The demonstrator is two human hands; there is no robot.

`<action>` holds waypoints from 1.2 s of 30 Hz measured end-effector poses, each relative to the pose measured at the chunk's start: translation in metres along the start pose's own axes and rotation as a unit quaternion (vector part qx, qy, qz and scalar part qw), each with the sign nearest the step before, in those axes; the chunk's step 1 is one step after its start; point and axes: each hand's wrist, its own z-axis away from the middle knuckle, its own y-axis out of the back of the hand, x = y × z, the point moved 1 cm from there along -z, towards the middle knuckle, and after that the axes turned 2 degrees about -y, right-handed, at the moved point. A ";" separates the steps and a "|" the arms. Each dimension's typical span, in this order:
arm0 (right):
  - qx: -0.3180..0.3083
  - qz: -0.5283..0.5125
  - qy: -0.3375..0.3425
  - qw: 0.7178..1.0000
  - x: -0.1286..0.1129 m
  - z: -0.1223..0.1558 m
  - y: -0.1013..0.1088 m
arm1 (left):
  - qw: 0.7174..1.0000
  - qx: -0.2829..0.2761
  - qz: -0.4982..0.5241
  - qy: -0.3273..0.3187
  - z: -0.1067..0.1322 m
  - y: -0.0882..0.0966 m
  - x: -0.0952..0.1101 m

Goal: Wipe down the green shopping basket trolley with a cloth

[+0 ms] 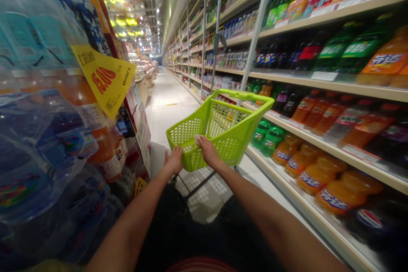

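A lime-green plastic shopping basket [186,134] rides on a small trolley in a supermarket aisle, and it looks empty. My left hand [174,160] grips the basket's near rim at its left corner, fingers curled over the edge. My right hand [207,149] is closed on the same rim a little to the right, with a small white scrap of something under its fingers. Both forearms reach forward from the bottom of the view.
Long shelves [321,75] of soft-drink bottles line the right side close to the basket. On the left stands a stack of shrink-wrapped bottle packs [47,148] with a yellow price tag [103,78]. The tiled aisle [168,97] runs ahead between them.
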 end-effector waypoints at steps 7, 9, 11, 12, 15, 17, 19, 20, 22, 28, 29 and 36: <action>-0.025 -0.007 0.010 1.000 -0.011 0.003 0.005 | 1.000 -0.014 0.019 0.010 -0.001 -0.003 0.008; -0.023 -0.010 0.031 0.999 -0.019 0.010 0.005 | 1.000 -0.016 0.012 0.009 -0.004 -0.002 0.010; -0.014 -0.008 0.043 0.999 -0.029 0.019 0.001 | 1.000 -0.012 0.004 0.010 -0.006 -0.001 0.011; -0.013 -0.005 0.047 0.999 -0.033 0.024 -0.003 | 1.000 -0.010 0.001 0.009 -0.006 -0.001 0.012; -0.031 0.012 0.052 0.998 -0.041 0.040 -0.014 | 1.000 -0.015 -0.004 -0.004 -0.006 0.001 0.013; -0.041 0.022 0.054 0.997 -0.043 0.051 -0.020 | 1.000 -0.021 -0.006 -0.016 -0.006 0.002 0.013; -0.040 0.029 0.057 0.997 -0.043 0.059 -0.023 | 0.999 -0.025 -0.005 -0.026 -0.004 0.003 0.012; -0.037 0.030 0.059 0.997 -0.044 0.062 -0.023 | 0.999 -0.026 -0.005 -0.031 -0.004 0.003 0.012; -0.031 0.031 0.059 0.997 -0.046 0.068 -0.024 | 0.999 -0.030 -0.008 -0.044 -0.003 0.003 0.012; -0.052 0.055 0.041 0.996 -0.044 0.099 -0.032 | 0.997 -0.023 -0.005 -0.076 -0.002 -0.001 0.009; -0.065 0.062 0.031 0.995 -0.040 0.108 -0.034 | 0.997 -0.021 -0.004 -0.079 -0.003 -0.002 0.008; -0.081 0.049 0.024 0.995 -0.030 0.124 -0.021 | 0.996 -0.028 -0.013 -0.084 -0.007 -0.002 0.003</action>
